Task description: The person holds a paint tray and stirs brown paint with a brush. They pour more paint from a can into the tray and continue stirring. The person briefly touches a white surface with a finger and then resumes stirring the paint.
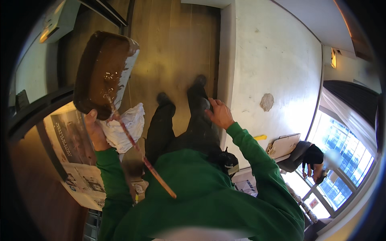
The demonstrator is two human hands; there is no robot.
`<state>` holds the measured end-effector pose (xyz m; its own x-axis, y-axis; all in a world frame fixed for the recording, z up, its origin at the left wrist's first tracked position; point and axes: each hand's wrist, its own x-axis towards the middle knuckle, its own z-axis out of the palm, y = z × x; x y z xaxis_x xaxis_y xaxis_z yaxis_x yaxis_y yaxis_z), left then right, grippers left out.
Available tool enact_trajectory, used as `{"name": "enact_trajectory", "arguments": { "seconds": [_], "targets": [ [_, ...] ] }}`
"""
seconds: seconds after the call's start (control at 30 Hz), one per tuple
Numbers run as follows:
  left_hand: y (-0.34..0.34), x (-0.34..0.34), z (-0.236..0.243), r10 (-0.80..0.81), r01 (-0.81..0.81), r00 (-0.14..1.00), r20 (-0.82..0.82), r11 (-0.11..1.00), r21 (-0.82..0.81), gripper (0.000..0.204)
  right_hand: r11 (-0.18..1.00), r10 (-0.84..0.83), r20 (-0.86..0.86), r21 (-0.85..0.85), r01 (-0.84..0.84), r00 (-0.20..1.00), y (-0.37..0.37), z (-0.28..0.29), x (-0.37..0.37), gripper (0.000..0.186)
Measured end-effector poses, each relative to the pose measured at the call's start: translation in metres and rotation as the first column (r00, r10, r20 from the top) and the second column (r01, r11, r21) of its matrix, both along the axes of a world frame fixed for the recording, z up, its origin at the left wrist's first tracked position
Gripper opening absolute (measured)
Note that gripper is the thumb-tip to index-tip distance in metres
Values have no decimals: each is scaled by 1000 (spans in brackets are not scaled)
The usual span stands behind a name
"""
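My left hand (pixel 96 131) grips the near end of an oblong tub (pixel 128 66), its thumb at the rim. Glossy brown liquid (pixel 102 66) coats the inside of the tub and streaks its pale wall. From the tub a long, thin brown-smeared stick (pixel 138 149) slants toward my body; its far end is in the liquid, so I cannot see whether it bears bristles. A crumpled white cloth (pixel 128 127) hangs beside my left hand, under the stick. My right hand (pixel 220 114) is empty, its fingers apart, near my right leg.
A pale wall (pixel 273 52) with a rough patch (pixel 266 102) runs along my right. Wooden flooring (pixel 173 44) lies ahead of my feet. Printed sheets (pixel 86 182) are at lower left. Another person (pixel 311 162) is near the bright window at right.
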<state>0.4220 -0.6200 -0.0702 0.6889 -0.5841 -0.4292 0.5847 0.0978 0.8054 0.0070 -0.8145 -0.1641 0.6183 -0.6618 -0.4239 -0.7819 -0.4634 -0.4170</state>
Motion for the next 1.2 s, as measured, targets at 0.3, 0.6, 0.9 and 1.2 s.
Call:
{"name": "enact_trajectory", "arguments": {
  "seconds": [0.3, 0.6, 0.9, 1.2],
  "targets": [
    [-48, 1, -87, 247, -229, 969, -20, 924, 306, 72, 964, 264, -412, 128, -231, 872, -157, -211, -34, 54],
    [-82, -6, -135, 330, -286, 940, -89, 902, 325, 61, 892, 414, -516, 67, -446, 750, -248, -330, -17, 55],
    [-91, 6, -144, 116, -94, 988, -100, 975, 202, 63, 833, 503, -535, 94, -545, 678, -267, -352, 32, 57],
    [-133, -10, -124, 150, -124, 982, -118, 971, 202, 73, 813, 561, -526, 205, -545, 639, -272, -344, 33, 55]
  ]
}}
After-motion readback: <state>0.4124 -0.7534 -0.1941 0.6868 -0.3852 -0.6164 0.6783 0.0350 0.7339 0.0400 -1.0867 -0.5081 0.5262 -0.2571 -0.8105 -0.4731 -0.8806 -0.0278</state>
